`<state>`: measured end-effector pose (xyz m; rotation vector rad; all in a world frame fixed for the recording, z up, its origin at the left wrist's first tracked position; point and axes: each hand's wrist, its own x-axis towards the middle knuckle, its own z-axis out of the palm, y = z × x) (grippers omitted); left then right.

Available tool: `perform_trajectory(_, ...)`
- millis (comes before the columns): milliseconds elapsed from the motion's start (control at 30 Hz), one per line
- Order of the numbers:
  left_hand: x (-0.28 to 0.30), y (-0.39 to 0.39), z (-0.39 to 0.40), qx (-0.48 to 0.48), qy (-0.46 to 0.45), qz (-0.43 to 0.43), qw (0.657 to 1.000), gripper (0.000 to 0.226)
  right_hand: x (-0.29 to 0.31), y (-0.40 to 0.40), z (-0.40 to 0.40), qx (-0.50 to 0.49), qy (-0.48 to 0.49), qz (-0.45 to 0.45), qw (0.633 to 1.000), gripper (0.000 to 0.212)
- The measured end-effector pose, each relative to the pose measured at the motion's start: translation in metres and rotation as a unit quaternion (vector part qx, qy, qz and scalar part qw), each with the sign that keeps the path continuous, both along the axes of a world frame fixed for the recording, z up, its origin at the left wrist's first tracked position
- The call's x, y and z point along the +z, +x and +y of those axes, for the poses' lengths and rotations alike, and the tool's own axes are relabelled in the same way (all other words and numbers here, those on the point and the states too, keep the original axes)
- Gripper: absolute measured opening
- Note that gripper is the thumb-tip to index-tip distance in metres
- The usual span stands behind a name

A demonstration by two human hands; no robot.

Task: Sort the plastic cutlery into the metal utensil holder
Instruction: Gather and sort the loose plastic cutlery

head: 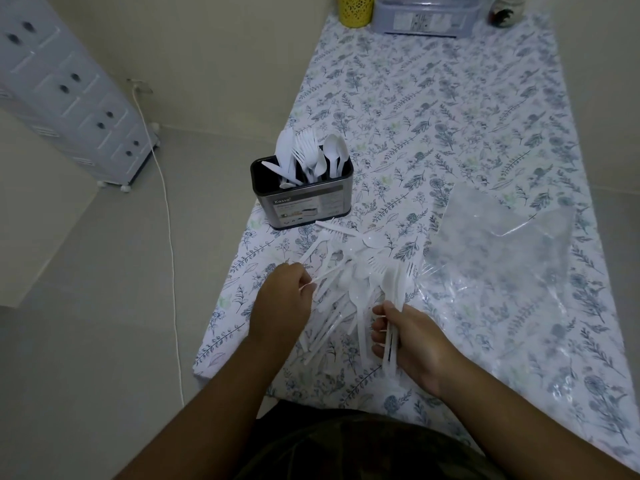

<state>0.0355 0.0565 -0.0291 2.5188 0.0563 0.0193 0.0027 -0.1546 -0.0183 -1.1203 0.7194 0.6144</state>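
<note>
A metal utensil holder stands near the table's left edge, with white plastic knives, forks and spoons upright in its compartments. A loose pile of white plastic cutlery lies on the floral tablecloth in front of it. My left hand pinches the handle of one piece at the pile's left side. My right hand grips a bunch of forks by their handles, tines pointing away from me.
A crumpled clear plastic bag lies right of the pile. At the table's far end stand a yellow cup, a grey plastic box and a dark jar. A white cable and drawer unit are on the floor to the left.
</note>
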Motion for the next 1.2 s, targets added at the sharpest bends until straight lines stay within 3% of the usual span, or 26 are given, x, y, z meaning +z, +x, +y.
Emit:
perform_trajectory(133, 0.005, -0.014, -0.005, 0.080, -0.078, -0.013, 0.994, 0.013, 0.001, 0.003, 0.002, 0.006, -0.024, -0.005, 1.000, 0.025)
perform_trajectory(267, 0.006, -0.026, -0.022, 0.160, -0.231, 0.079, 0.956, 0.012, 0.002, 0.007, 0.003, -0.011, -0.004, 0.002, 1.000, 0.026)
perform_trajectory(500, -0.004, -0.049, -0.055, 0.081, -0.258, 0.166, 0.948, 0.015, 0.004, 0.007, 0.001, -0.021, 0.013, -0.031, 0.999, 0.015)
perform_trajectory(567, -0.006, -0.050, -0.058, 0.080, -0.250, 0.162, 0.951, 0.015, 0.003, 0.006, -0.001, -0.028, 0.003, -0.034, 0.999, 0.010)
perform_trajectory(667, -0.005, -0.046, -0.057, 0.036, -0.224, 0.147, 0.963, 0.015, -0.003, 0.006, -0.006, -0.061, -0.005, -0.015, 0.998, 0.022)
perform_trajectory(867, -0.017, -0.007, -0.030, -0.002, -0.046, 0.062, 0.997, 0.021, -0.006, 0.003, -0.013, -0.077, -0.012, -0.001, 0.997, 0.020)
perform_trajectory(1000, -0.028, 0.021, -0.021, -0.016, 0.032, 0.102, 0.994, 0.030, -0.004, 0.000, -0.012, -0.053, -0.019, -0.001, 0.998, 0.021)
perform_trajectory(1200, -0.029, 0.038, -0.026, -0.050, 0.068, 0.105, 0.991, 0.028, -0.007, 0.000, -0.014, -0.025, -0.037, -0.008, 0.999, 0.022)
